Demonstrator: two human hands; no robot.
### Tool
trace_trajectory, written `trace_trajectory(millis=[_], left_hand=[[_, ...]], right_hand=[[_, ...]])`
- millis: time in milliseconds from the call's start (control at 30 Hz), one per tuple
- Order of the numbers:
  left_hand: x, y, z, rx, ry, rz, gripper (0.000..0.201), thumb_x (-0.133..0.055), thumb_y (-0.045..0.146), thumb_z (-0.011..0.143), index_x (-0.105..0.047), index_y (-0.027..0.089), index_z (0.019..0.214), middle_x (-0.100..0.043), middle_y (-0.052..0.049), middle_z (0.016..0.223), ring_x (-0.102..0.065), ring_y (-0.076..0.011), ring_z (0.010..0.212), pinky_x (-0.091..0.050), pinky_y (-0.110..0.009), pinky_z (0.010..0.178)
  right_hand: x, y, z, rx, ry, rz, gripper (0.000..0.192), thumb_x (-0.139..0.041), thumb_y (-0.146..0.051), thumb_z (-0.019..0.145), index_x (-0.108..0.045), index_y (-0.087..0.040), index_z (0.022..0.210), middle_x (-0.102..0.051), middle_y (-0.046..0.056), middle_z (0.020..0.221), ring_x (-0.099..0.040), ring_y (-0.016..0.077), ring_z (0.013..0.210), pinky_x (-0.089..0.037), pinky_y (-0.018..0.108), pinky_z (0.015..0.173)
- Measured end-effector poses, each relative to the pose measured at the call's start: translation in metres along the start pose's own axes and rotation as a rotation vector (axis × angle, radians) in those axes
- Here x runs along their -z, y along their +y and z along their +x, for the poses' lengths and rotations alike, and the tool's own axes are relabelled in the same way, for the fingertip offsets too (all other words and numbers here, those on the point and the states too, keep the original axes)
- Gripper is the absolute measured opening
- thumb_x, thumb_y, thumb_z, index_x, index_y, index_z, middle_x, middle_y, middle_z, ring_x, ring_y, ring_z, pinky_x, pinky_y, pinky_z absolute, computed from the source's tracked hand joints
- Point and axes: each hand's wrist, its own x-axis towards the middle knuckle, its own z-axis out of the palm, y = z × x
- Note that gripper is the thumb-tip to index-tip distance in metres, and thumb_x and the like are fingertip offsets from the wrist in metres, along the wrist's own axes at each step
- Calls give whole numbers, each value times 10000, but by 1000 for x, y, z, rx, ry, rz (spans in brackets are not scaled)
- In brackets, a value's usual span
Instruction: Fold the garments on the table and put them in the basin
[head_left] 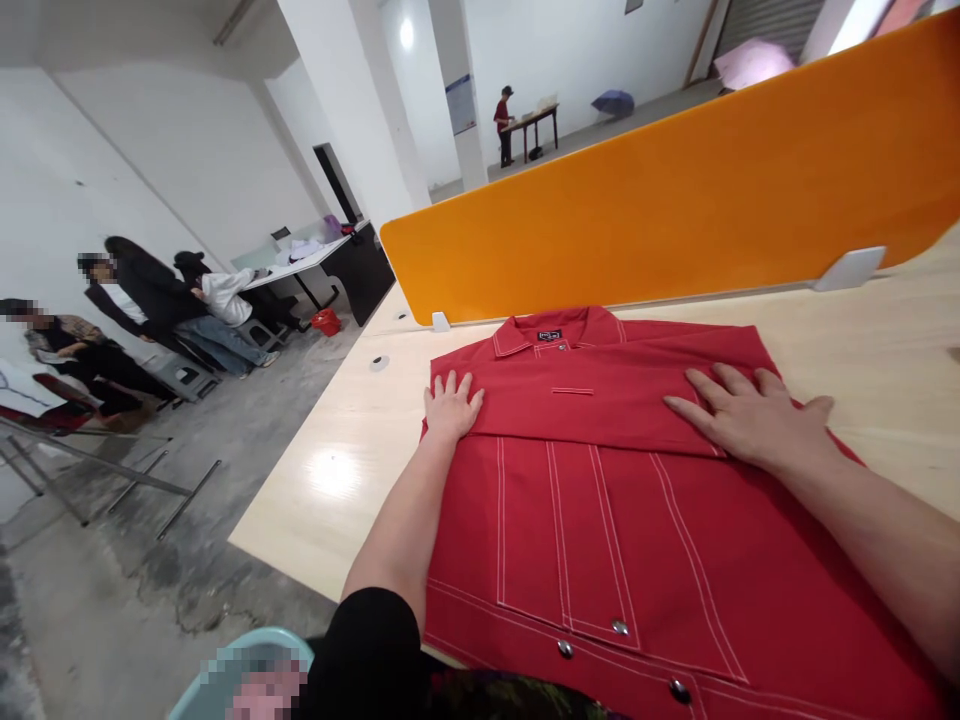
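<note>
Head view, and I'm looking down at a red jacket (600,500) spread flat on a pale wooden table (352,470). Both hands are down on it, well apart, palms flat, fingers spread, gripping nothing. My left hand (452,405) presses the jacket's left edge, right where a folded flap of cloth crosses the body. My right hand (754,420) lies on the other end of that same flap, fingers pointing across toward the left hand. Between the two hands I see a small stitched slit on the flap, and beyond them the collar (559,335) with a dark label. White seams run down the cloth toward me from under the hands, and metal snaps (619,628) sit along the hem nearest me.

Just past the collar, an orange divider (675,190) stands along the table, held by a white bracket (851,268) beyond my right hand. Off to the left of my left hand, well away, people sit on stools (180,375) on a grey floor. Far beyond the divider, another person stands at a small table (534,118), with umbrellas (613,102) open on the floor.
</note>
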Motion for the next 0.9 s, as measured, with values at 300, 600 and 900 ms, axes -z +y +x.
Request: trace_trajectory(millis=[300,600,900], left_hand=[[26,18,-44,-126,36,22,576,-263,464,961,-330,206,1472,-226,-71,1579,-148,-285,1454,-114,-551,1165],[44,-22,-218,-409,-209,-27,598,-313,540,944,-320,261,1473,-243,-61,1572,-185,-280,1448,-234,-522,1151],[34,-75,-295,-503,-29,98,671,-475,537,885,-321,247,1470,-360,-100,1512,-299,-285,1407,-345,-525,1107]], right_hand=[[15,-12,-8,0,43,116,716,-188,-612,934,-399,-166,1453,-329,195,1508,-251,439,1352,-181,747,955],[12,-8,-89,372,37,107,620,-319,-610,898,-419,-315,1434,-311,64,1541,-229,392,1407,-228,723,1036],[-15,53,-238,633,47,279,699,-496,-560,829,-180,-559,1453,-416,-66,1468,-405,351,1323,-441,633,997]])
